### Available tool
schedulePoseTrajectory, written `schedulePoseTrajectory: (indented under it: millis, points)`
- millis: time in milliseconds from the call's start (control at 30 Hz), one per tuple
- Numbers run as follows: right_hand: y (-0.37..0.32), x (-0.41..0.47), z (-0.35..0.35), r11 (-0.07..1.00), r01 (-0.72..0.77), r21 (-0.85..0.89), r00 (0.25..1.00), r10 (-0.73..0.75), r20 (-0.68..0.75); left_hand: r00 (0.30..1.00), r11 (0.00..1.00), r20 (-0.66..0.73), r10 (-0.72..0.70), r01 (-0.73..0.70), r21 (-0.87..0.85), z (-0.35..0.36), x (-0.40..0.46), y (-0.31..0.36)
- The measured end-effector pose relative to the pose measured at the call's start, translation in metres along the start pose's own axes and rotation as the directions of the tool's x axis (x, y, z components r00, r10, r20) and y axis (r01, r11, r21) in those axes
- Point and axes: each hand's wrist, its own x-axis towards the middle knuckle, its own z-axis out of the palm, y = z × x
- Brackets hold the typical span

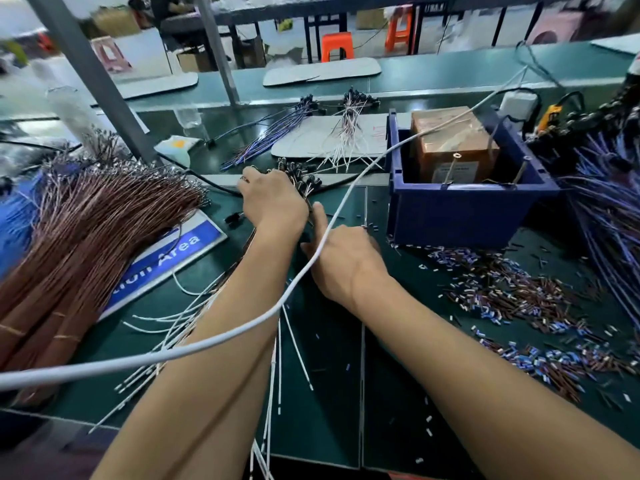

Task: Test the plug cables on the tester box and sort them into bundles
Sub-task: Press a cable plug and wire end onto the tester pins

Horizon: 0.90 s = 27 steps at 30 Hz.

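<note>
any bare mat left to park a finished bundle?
Bare mat shows between the forearms, bordered by loose white wires on the left and cut sleeve bits on the right. Crowded: brown wire bundle far left, blue bin and blue cables right.

A dark green bench carries a thick brown wire bundle at left, a blue sign beside it, a blue bin at far right, cut wire scraps scattered near right, and white cables at centre.
</note>
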Motion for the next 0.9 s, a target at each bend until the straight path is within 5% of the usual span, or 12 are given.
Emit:
schedulePoseTrajectory:
  millis: [233,333,367,433,500,533,700,900]
  points:
    - [0.007,0.004,0.002,0.999,0.002,0.049,1.0,-0.003,0.019,0.98,0.997,-0.197,0.016,-0.032,-0.077,0.0,-0.012,0.001]
    - [0.006,0.006,0.002,0.984,-0.062,0.167,0.997,0.053,0.059,0.981,0.935,-0.195,0.006,-0.074,-0.346,-0.003,-0.017,0.007]
    - [0.009,0.006,0.001,0.964,-0.111,0.244,0.992,0.09,0.093,0.992,0.82,-0.118,-0.036,-0.038,-0.571,-0.006,-0.019,0.012]
    - [0.016,0.003,-0.001,0.825,-0.199,0.529,0.979,0.146,0.141,0.981,0.327,0.177,-0.082,0.194,-0.925,-0.014,-0.025,0.026]
    - [0.024,-0.002,0.002,0.526,-0.18,0.832,0.976,0.2,0.085,0.91,-0.145,0.415,0.006,0.411,-0.9,-0.022,-0.03,0.037]
    - [0.028,-0.005,0.003,0.432,-0.14,0.891,0.97,0.241,0.036,0.875,-0.29,0.479,0.069,0.477,-0.83,-0.026,-0.032,0.041]
    - [0.035,-0.021,-0.005,0.046,-0.052,0.998,0.935,0.353,0.032,0.772,-0.632,0.563,0.295,0.6,-0.491,-0.045,-0.045,0.051]
    - [0.057,-0.039,-0.04,-0.011,-0.034,0.999,0.966,0.255,0.036,0.819,-0.77,0.499,0.283,0.504,-0.391,-0.059,-0.054,0.047]
